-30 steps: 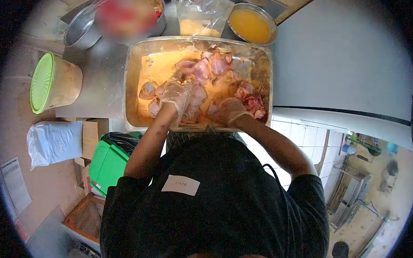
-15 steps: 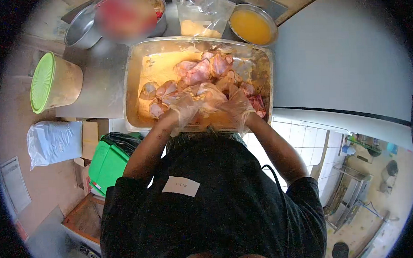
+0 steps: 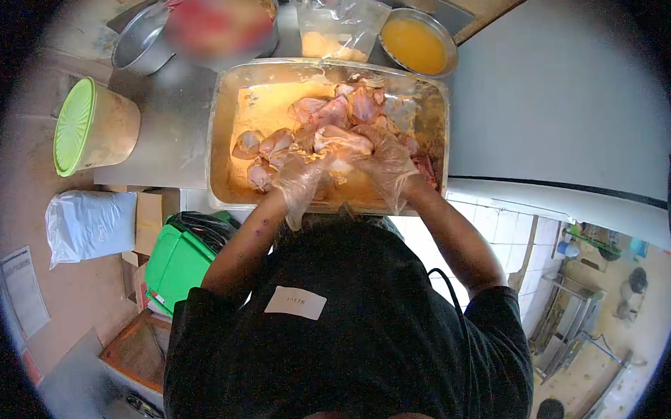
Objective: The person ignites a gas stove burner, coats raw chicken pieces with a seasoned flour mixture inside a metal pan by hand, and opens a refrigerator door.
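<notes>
A large rectangular tray (image 3: 217, 151) holds yellowish breading powder and several raw chicken pieces (image 3: 331, 112). My left hand (image 3: 303, 179), in a clear plastic glove, is closed on the near left side of one chicken piece (image 3: 343, 141). The gloved right hand (image 3: 388, 163) grips the right end of that same piece. Both hands are over the near half of the tray, and some fingertips are hidden by the meat and the loose gloves. Smaller chicken pieces (image 3: 258, 144) lie in the powder left of my hands.
Behind the tray stand a clear plastic bag (image 3: 336, 25), a bowl of yellow liquid (image 3: 415, 46) and metal pots (image 3: 145, 45). A tub with a green lid (image 3: 74, 128) is at the left. A green bin (image 3: 176, 265) stands below; a large pale surface (image 3: 560, 91) borders the right.
The held chicken piece has turned and sits slightly farther from me, its pale side showing. My hands have shifted around it. The whole view has moved slightly to the right.
</notes>
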